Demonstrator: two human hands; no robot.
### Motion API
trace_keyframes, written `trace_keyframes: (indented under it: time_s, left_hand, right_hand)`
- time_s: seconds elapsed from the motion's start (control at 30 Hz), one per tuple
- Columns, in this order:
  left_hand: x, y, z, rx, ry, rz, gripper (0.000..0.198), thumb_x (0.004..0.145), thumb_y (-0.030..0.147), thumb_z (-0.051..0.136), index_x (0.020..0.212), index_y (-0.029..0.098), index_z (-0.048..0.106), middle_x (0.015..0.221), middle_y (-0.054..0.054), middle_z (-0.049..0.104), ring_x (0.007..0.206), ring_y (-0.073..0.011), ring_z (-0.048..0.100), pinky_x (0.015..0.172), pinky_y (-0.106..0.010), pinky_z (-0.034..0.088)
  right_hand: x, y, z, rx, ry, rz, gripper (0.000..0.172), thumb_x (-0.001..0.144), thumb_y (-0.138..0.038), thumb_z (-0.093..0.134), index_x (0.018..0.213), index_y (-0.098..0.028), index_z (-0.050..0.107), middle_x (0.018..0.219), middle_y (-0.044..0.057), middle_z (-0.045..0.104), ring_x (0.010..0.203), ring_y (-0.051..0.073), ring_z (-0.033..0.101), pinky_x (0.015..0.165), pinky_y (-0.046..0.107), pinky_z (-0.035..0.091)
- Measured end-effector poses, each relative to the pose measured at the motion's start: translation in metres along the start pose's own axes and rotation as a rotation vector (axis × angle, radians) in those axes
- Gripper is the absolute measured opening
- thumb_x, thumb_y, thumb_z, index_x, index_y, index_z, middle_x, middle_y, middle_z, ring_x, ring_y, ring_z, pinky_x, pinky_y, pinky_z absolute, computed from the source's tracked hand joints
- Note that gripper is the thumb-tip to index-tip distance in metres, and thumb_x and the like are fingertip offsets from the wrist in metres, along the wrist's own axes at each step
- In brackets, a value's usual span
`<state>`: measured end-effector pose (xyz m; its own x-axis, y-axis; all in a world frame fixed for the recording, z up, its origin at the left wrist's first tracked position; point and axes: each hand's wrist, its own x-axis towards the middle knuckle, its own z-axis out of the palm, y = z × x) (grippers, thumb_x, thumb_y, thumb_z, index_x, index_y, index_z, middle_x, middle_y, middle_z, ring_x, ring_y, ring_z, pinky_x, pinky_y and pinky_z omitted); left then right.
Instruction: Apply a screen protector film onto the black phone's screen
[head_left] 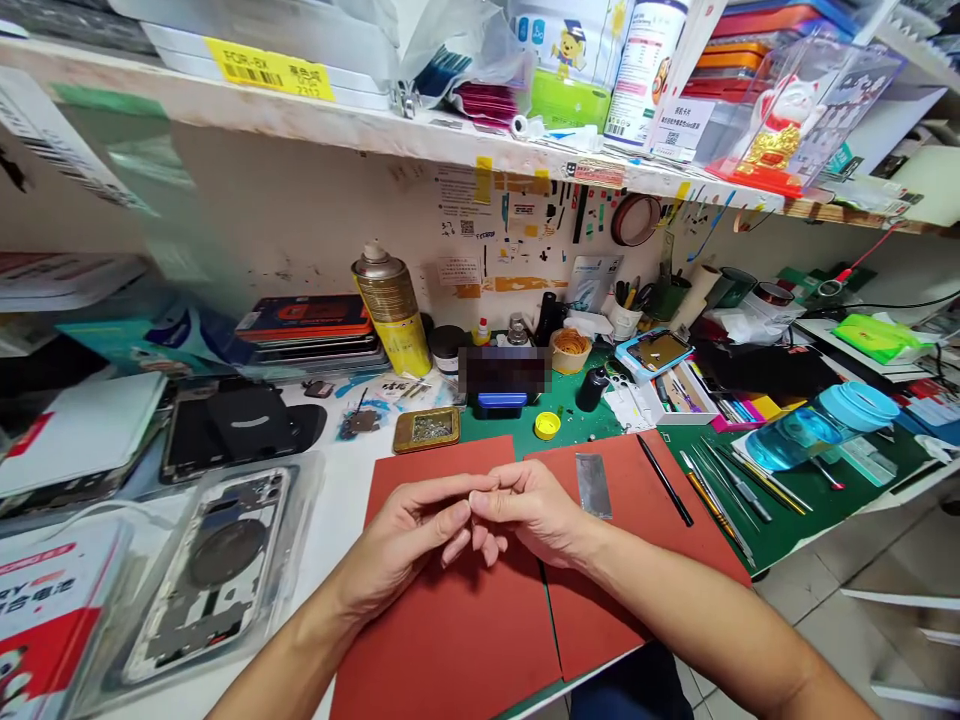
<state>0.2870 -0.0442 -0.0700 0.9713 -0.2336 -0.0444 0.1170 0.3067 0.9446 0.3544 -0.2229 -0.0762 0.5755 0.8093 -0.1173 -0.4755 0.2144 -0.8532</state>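
Cluttered worktop (337,490) beneath a loaded shelf (337,125); surface white at left, green toward the back and right. Two red sheets (450,640) lie side by side at the front.

Left grip (409,530) and right grip (529,505), both bare hands, meet above the sheets near their inner edges. Thumb tips and forefingers come together, other fingers curled loosely below. Cannot tell how tightly each is closed, or whether something small sits between the fingertips.

Nearest loose item: small grey rectangular piece (594,487), flat on the right-hand sheet, just beyond the right wrist. Black pen-like tool (666,480) lies slantwise to its right. Behind the sheets: yellow cap (547,426) and shallow tray (409,432). Far left: phone housing (225,560) in clear plastic.
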Motion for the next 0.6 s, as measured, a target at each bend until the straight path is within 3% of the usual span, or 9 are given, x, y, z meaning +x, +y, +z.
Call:
trace_keyframes:
  time_s: [0.13,0.37,0.47,0.6]
  left_hand:
    - [-0.002,0.003,0.000,-0.054,0.013,-0.025,0.036,0.084,0.044,0.091,0.112,0.023,0.087,0.074,-0.009,0.078,0.057,-0.0110,0.056,0.058,-0.024,0.045]
    - [-0.004,0.003,-0.006,-0.036,-0.052,-0.026,0.030,0.086,0.043,0.087,0.108,0.023,0.088,0.086,-0.013,0.079,0.067,-0.0191,0.066,0.059,-0.028,0.046]
    - [-0.004,0.002,-0.009,-0.018,-0.088,-0.017,0.024,0.089,0.042,0.084,0.107,0.025,0.087,0.084,-0.011,0.076,0.072,-0.0214,0.070,0.059,-0.027,0.045]
    - [-0.003,0.000,-0.011,0.002,-0.110,0.001,0.017,0.087,0.041,0.087,0.099,0.028,0.088,0.076,-0.004,0.066,0.067,-0.0185,0.069,0.058,-0.025,0.043]
  right_hand:
    - [0.001,0.002,-0.002,0.023,-0.025,0.018,0.052,0.070,-0.058,0.098,0.074,-0.015,0.069,0.066,0.003,0.077,0.050,0.013,0.070,0.045,0.021,0.044]
    - [0.001,-0.001,-0.003,0.000,-0.066,0.027,0.051,0.065,-0.055,0.100,0.074,-0.015,0.069,0.062,0.000,0.074,0.049,0.013,0.069,0.048,0.022,0.047]
    - [0.002,-0.002,-0.003,-0.009,-0.065,0.031,0.053,0.062,-0.055,0.102,0.073,-0.015,0.069,0.063,-0.001,0.073,0.049,0.014,0.068,0.049,0.023,0.049]
    - [0.001,-0.004,-0.001,-0.003,-0.077,0.034,0.054,0.059,-0.056,0.103,0.073,-0.015,0.070,0.063,-0.001,0.073,0.048,0.013,0.068,0.050,0.024,0.050]
